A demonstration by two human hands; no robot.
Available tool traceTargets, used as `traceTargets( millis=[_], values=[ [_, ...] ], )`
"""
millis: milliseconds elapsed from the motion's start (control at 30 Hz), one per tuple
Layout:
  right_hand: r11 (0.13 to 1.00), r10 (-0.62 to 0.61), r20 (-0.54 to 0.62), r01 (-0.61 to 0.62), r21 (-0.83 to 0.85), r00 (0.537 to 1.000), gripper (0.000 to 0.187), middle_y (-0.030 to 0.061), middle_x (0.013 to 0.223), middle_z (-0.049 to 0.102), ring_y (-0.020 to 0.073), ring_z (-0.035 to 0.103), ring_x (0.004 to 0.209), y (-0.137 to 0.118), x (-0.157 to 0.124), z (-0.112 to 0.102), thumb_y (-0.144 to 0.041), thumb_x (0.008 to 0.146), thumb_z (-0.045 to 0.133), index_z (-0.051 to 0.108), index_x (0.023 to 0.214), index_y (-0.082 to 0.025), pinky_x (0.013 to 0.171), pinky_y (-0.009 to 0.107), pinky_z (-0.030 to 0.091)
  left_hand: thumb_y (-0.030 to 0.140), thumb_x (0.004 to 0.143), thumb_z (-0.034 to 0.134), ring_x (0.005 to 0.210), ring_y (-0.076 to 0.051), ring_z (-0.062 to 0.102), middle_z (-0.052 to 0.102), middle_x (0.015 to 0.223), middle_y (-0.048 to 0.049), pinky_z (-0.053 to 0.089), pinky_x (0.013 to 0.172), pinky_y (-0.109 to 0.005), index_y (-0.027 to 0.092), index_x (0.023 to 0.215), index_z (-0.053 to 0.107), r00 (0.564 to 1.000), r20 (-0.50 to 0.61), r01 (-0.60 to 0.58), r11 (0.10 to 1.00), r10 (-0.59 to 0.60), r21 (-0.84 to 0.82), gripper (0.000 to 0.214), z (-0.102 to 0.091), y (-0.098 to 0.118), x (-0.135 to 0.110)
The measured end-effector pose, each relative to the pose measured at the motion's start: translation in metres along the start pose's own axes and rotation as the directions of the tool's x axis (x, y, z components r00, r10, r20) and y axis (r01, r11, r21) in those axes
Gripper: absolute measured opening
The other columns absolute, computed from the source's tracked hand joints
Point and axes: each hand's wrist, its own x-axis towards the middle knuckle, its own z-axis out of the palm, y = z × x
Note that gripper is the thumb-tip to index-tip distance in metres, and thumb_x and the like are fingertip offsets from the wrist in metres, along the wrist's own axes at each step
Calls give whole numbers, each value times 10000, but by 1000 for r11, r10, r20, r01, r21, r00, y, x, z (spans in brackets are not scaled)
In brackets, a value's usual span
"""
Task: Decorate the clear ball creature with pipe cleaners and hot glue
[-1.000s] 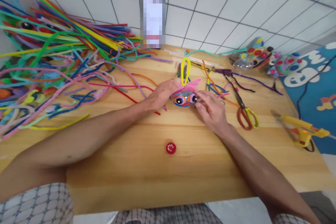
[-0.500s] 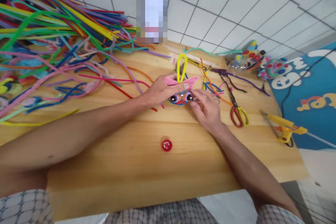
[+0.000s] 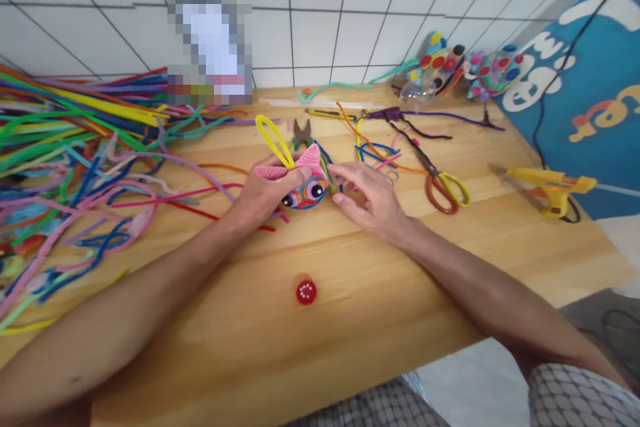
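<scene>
A pipe-cleaner figure (image 3: 305, 193) with big round eyes, pink ribbed ears and a tall yellow loop on top is held in my left hand (image 3: 270, 190). The left thumb presses on its front near the ears, and the other fingers are hidden behind it. Just to the right of the figure is my right hand (image 3: 373, 203), its thumb and fingers apart with a gap between them and nothing seen in them. On the table nearer to me sits a small red cap (image 3: 306, 292) with several white beads or dots in it.
Piled pipe cleaners (image 3: 75, 113) cover the left side. Behind the hands lie pliers (image 3: 302, 133) and a yellow cutter (image 3: 330, 113). To the right are scissors (image 3: 440, 183) and a yellow glue gun (image 3: 553, 190). Decorated figures (image 3: 493, 72) stand by the tiled wall.
The view has turned, so the hands and figure appear further left. My right hand has come away from the figure's side, its fingers opening. The figure is tilted more to the left.
</scene>
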Motion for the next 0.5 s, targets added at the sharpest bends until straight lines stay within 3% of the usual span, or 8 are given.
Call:
traceTargets(
  millis=[267,500],
  values=[
    [1000,-6,45,6,-1,999,448,116,1362,727,258,702,1282,2,-2,5,-283,1079,609,615,1527,-272,1085,454,610,640,828,828,1006,-338,798,852,1008,-42,666,872,-440,257,1080,829,999,-35,20,998,-18,52,459,0,-3,-1],
    [1000,-25,53,25,-6,998,447,134,1375,719,259,699,1297,5,-2,6,-262,1079,601,614,1526,-244,1088,450,612,713,865,761,1089,-347,779,839,1008,-70,643,973,-468,242,1001,814,998,61,-7,1000,8,-11,493,0,-8,1]
  ],
)
